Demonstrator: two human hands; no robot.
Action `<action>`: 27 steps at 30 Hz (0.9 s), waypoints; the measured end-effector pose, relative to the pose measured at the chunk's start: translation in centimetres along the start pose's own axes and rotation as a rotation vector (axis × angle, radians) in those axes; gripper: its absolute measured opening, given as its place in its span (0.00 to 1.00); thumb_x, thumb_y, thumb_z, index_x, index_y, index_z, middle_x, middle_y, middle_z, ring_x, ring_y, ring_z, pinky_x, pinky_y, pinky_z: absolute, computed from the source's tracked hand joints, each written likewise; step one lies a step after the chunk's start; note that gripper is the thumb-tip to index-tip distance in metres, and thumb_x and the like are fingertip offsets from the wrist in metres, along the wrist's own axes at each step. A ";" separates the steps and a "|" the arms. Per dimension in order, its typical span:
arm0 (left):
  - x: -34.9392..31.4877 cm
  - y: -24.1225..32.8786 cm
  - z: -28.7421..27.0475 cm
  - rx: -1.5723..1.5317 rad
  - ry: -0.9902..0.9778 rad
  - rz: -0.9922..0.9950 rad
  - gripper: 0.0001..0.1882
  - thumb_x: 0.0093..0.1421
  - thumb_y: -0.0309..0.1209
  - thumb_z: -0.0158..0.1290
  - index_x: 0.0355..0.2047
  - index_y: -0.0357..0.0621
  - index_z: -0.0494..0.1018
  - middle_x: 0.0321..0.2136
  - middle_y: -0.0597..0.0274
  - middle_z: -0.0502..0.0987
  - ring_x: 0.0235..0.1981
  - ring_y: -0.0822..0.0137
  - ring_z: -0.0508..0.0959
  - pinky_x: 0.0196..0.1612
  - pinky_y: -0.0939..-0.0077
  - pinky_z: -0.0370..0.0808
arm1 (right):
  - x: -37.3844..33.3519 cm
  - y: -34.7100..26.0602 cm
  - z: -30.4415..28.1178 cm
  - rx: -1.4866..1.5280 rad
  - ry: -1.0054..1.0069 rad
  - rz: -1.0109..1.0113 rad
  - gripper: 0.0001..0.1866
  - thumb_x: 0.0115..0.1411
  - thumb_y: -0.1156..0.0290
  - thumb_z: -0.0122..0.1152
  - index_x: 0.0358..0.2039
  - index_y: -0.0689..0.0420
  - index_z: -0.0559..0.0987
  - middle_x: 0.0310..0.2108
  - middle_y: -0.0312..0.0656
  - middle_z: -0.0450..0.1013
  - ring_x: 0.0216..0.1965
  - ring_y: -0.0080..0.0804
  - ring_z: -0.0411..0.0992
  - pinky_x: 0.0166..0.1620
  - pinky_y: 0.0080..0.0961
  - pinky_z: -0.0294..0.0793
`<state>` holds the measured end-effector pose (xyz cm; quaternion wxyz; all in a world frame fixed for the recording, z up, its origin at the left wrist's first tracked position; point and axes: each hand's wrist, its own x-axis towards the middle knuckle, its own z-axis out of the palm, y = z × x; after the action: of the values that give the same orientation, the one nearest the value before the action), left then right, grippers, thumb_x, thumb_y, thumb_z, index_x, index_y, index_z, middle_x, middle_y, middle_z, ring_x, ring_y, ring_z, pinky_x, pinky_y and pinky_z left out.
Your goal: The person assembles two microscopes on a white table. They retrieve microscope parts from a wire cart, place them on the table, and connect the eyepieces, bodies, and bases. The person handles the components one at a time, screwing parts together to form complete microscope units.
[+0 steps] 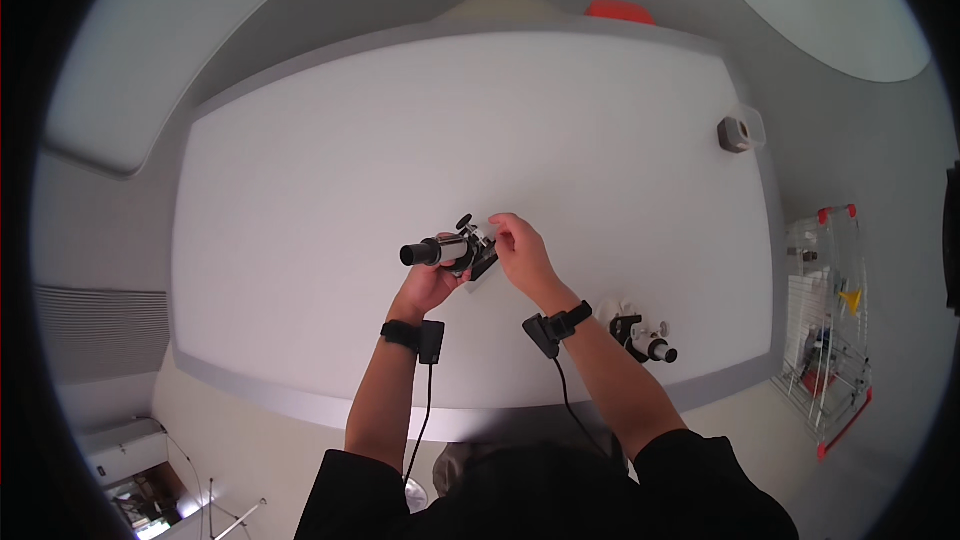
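A small microscope [452, 249] with a black eyepiece, a pale tube and black knobs is at the middle of the table, its eyepiece pointing left. My left hand [432, 286] is wrapped round it from below, with the fingers partly hidden behind the tube. At the microscope's right side, my right hand [520, 248] has its fingers curled and pinched together close to the pale parts. What lies between those fingertips is too small to tell. A second microscope [642, 336], white and black, stands to the right of my right forearm.
The white table [300, 170] has a grey border. At its far right edge sits a clear container [740, 130] with something dark in it. A wire cart [825, 340] with red corners stands beyond the right edge, and a red object [620, 11] shows behind the far edge.
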<state>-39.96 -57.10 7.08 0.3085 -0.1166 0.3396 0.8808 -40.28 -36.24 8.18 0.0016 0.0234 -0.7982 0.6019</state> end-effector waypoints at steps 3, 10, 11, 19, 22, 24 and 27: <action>0.4 -0.1 -0.1 0.049 -0.020 0.021 0.10 0.63 0.26 0.47 0.46 0.48 0.66 0.41 0.57 0.75 0.35 0.63 0.76 0.39 0.69 0.76 | -0.1 0.5 0.4 0.097 -0.001 0.060 0.15 0.60 0.80 0.53 0.48 0.58 0.75 0.33 0.43 0.74 0.31 0.34 0.72 0.37 0.29 0.74; 0.2 0.6 2.1 0.197 0.075 -0.027 0.08 0.71 0.34 0.46 0.46 0.47 0.64 0.41 0.58 0.76 0.33 0.68 0.76 0.36 0.74 0.74 | 0.0 0.7 0.5 0.188 -0.021 0.134 0.15 0.62 0.83 0.49 0.50 0.60 0.74 0.32 0.40 0.74 0.32 0.24 0.72 0.38 0.21 0.73; 0.2 0.5 2.1 0.233 0.096 -0.023 0.08 0.70 0.35 0.47 0.45 0.48 0.64 0.41 0.59 0.76 0.33 0.68 0.75 0.36 0.74 0.74 | 0.0 0.7 0.5 0.193 -0.021 0.129 0.15 0.62 0.83 0.49 0.50 0.60 0.74 0.32 0.40 0.73 0.32 0.24 0.72 0.38 0.21 0.73; 0.4 0.5 2.4 0.350 0.210 0.007 0.09 0.69 0.35 0.48 0.44 0.44 0.65 0.36 0.59 0.77 0.30 0.70 0.73 0.34 0.76 0.72 | 0.2 0.3 0.3 0.261 0.011 0.106 0.14 0.62 0.82 0.50 0.48 0.61 0.74 0.29 0.42 0.72 0.29 0.30 0.71 0.36 0.26 0.72; 0.3 0.7 2.5 0.395 0.203 0.029 0.09 0.68 0.35 0.48 0.43 0.45 0.66 0.35 0.60 0.77 0.30 0.70 0.74 0.34 0.76 0.72 | 0.2 0.0 0.3 0.283 0.024 0.101 0.13 0.62 0.81 0.50 0.47 0.61 0.74 0.30 0.44 0.73 0.29 0.35 0.71 0.37 0.29 0.72; 0.3 0.9 2.6 0.464 0.216 0.036 0.10 0.68 0.37 0.49 0.42 0.46 0.66 0.33 0.61 0.75 0.29 0.70 0.73 0.34 0.75 0.71 | 0.2 -0.3 0.1 0.270 0.019 0.106 0.12 0.63 0.80 0.49 0.47 0.62 0.74 0.32 0.46 0.74 0.30 0.38 0.72 0.37 0.31 0.72; 0.3 1.0 2.7 0.478 0.219 0.041 0.09 0.68 0.37 0.48 0.42 0.45 0.66 0.34 0.60 0.76 0.29 0.70 0.74 0.33 0.75 0.72 | 0.2 -0.4 -0.2 0.248 0.012 0.105 0.12 0.63 0.80 0.48 0.47 0.62 0.73 0.35 0.49 0.75 0.33 0.43 0.74 0.38 0.34 0.73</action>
<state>-40.84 -55.72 9.52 0.2710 -0.1279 0.5718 0.7637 -40.47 -36.16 8.67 -0.0279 -0.0220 -0.7179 0.6953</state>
